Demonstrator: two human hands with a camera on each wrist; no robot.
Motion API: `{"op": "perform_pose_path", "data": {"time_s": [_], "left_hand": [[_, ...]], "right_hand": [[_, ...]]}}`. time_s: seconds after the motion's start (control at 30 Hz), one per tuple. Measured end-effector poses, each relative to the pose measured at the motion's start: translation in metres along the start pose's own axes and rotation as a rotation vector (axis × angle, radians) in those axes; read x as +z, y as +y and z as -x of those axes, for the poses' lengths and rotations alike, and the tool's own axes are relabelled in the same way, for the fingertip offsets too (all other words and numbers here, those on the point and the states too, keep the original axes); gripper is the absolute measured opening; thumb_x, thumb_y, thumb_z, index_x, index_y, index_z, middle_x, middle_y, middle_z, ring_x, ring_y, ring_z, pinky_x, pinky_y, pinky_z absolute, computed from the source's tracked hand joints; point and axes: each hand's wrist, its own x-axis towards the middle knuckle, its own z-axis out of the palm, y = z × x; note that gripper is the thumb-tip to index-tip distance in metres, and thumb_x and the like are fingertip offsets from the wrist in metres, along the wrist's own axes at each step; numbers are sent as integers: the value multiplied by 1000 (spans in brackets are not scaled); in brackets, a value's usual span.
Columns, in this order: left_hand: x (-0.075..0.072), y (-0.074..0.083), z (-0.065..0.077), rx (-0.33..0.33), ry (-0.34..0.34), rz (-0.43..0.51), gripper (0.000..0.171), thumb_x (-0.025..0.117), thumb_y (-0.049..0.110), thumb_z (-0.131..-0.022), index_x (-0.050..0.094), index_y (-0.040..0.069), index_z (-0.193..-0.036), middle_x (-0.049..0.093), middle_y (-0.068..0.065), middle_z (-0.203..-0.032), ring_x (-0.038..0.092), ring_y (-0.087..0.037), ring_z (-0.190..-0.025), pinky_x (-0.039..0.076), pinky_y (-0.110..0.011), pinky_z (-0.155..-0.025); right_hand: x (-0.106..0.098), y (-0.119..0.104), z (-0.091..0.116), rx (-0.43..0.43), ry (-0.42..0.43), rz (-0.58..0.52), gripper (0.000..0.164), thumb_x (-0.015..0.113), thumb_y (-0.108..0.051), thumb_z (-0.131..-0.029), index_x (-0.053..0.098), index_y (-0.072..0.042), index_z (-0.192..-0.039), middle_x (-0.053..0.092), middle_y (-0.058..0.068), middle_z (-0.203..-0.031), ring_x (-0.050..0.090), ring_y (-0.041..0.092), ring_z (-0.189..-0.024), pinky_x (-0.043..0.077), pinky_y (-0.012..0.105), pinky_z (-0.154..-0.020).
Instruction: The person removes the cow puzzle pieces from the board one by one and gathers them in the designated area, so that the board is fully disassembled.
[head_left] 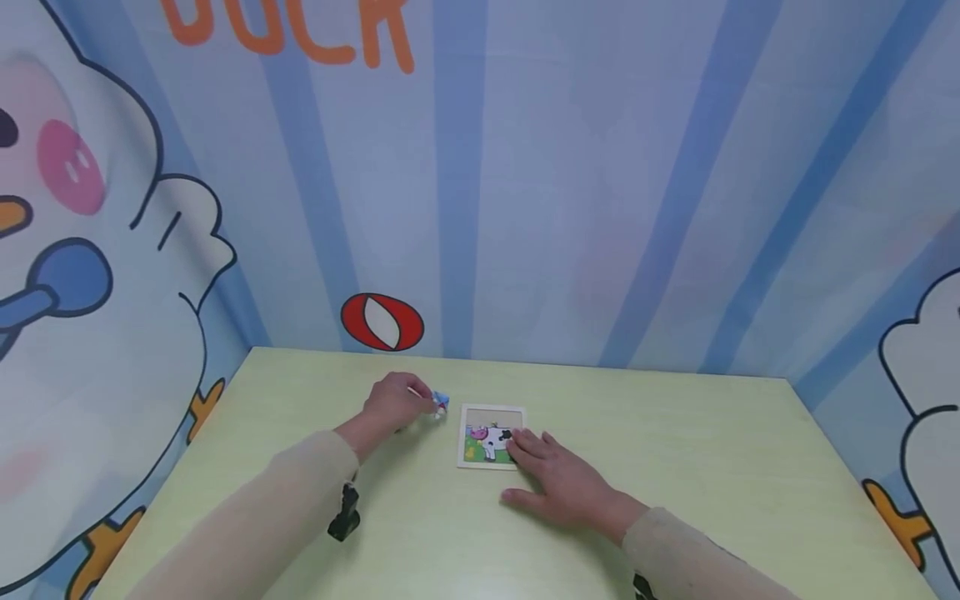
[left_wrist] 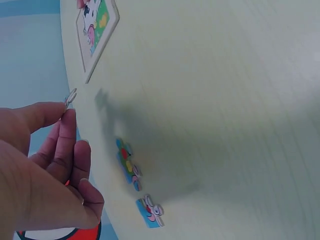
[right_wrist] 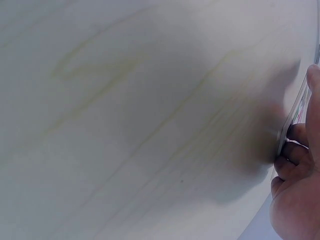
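Puzzle piece (head_left: 441, 403) just left of frame (head_left: 492, 407), pinched between left hand's (head_left: 396, 402) thumb and fingers. Right hand (head_left: 564, 482) loosely spread, touching frame's right side. Piece probably light, stiff; best gripped by edges.

We count one left hand (head_left: 393, 402) and one right hand (head_left: 562, 483), two hands in all, with two sleeves (head_left: 262, 500). There is one desk (head_left: 675, 450), carrying one white-rimmed frame (head_left: 487, 467) that shows one cow (head_left: 491, 440). We see one pinched piece (head_left: 441, 403), plus one loose piece (left_wrist: 146, 216) and one patterned cluster (left_wrist: 125, 160); whether that cluster is one piece or several touching, we cannot tell. On the backdrop (head_left: 570, 167) we count four orange letters (head_left: 386, 33), partly cut off, two white printed figures (head_left: 135, 350), one blue microphone (head_left: 71, 279), one red oval (head_left: 405, 323) and three orange feet (head_left: 896, 523).
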Motion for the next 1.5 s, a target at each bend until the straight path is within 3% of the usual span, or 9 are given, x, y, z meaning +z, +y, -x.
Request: {"op": "perform_pose_path", "data": {"time_s": [0.4,0.63,1.07,1.17,1.3,1.5], "left_hand": [[4,-20,3,5,9,-44,14,78,20,-95,71,8,-98,68,-8,-101,61,-24,-88,51,-40,-78],[5,-23,2,-2,37,-123,18,81,22,-94,67,9,-94,66,-7,-95,60,-26,-97,45,-51,-94],[-3,-31,3,38,51,-189,19,81,22,-93,68,9,-96,68,-7,-94,62,-27,-97,43,-55,-97],[-6,-33,1,76,69,-215,16,79,21,-94,69,9,-97,69,-6,-93,63,-28,-96,42,-57,-98],[-9,-35,0,180,105,-262,13,79,19,-94,70,10,-98,69,-3,-90,60,-28,-97,39,-57,-97],[-6,-40,-1,320,104,-382,23,87,23,-90,78,13,-110,74,-4,-105,57,-27,-106,40,-55,-94]], "right_hand": [[0,1,1,-5,7,1,82,60,-61,-104,45,-4,-161,36,15,-171,33,40,-157,28,57,-126],[0,0,1,3,6,4,83,60,-62,-103,46,-5,-161,36,15,-171,33,41,-157,28,57,-126],[2,0,0,5,7,11,83,59,-62,-103,45,-5,-161,36,14,-171,33,39,-158,27,56,-126],[2,0,0,-2,9,10,82,60,-62,-104,45,-4,-161,36,15,-171,33,39,-158,27,56,-126],[0,-2,0,-1,7,-1,82,60,-61,-104,46,-3,-161,36,16,-170,33,40,-158,27,57,-126],[-1,-2,1,1,6,1,82,61,-60,-104,45,-3,-161,36,16,-170,33,39,-158,26,57,-126]]}}
